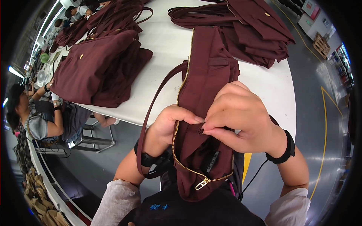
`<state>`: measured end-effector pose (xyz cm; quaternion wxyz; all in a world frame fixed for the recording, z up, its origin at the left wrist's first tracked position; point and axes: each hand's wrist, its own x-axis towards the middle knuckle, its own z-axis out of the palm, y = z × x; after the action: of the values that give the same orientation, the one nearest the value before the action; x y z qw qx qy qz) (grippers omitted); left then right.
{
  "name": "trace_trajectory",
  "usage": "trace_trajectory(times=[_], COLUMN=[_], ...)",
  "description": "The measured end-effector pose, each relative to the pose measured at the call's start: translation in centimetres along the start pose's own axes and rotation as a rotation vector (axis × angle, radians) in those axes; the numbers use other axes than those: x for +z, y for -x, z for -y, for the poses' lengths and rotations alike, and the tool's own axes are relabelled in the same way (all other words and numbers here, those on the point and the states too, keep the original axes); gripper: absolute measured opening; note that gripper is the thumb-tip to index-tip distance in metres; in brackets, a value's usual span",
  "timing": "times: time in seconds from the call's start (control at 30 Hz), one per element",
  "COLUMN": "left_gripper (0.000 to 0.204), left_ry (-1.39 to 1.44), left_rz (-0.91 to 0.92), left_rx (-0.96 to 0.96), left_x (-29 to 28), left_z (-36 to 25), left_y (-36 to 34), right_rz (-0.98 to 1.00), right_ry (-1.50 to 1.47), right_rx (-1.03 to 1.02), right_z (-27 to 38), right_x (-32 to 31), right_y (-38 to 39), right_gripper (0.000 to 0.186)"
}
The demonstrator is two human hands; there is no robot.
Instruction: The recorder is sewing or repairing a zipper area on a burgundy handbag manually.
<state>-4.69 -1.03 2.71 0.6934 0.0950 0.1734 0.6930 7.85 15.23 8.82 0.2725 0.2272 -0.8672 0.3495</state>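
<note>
A maroon fabric bag [200, 81] lies unzipped across the table's front edge and hangs down toward my lap. Its gold zipper runs along the left side, and the zipper pull [202, 184] dangles at the near end. My left hand [169, 122] grips the bag, thumb pressed on the fabric at the opening. My right hand [241, 116] pinches at the same spot with thumb and fingertips; what is between them is too small to make out. A maroon strap [148, 113] loops down past my left wrist. Inside the opening shows a black label [213, 162].
A white table [158, 81] extends ahead. Maroon bags are piled at left [102, 69] and far right [256, 34]. At left, a seated person [43, 120] works near a metal stool [94, 141]. Tan pieces [41, 199] lie along the lower left. A wooden pallet [321, 45] stands far right.
</note>
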Motion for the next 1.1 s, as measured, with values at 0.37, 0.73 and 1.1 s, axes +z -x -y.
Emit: trace_trajectory(times=[0.37,0.73,1.1], left_gripper=[0.054,0.054,0.050], left_ry=[-0.166,-0.523,-0.655], left_rz=[-0.119,-0.093,-0.132], left_rx=[0.203,0.354,0.385], left_x=[2.2,1.8,2.2], left_z=[1.0,1.9,2.0], left_y=[0.9,1.7,2.0], right_rz=[0.001,-0.094,-0.145], right_ry=[0.220,0.158,0.061], right_rx=[0.063,0.149,0.306], right_z=[1.9,2.3,3.3], right_x=[-0.4,0.1,0.6], right_y=[0.2,1.5,2.5], right_gripper=[0.017,0.013,0.017])
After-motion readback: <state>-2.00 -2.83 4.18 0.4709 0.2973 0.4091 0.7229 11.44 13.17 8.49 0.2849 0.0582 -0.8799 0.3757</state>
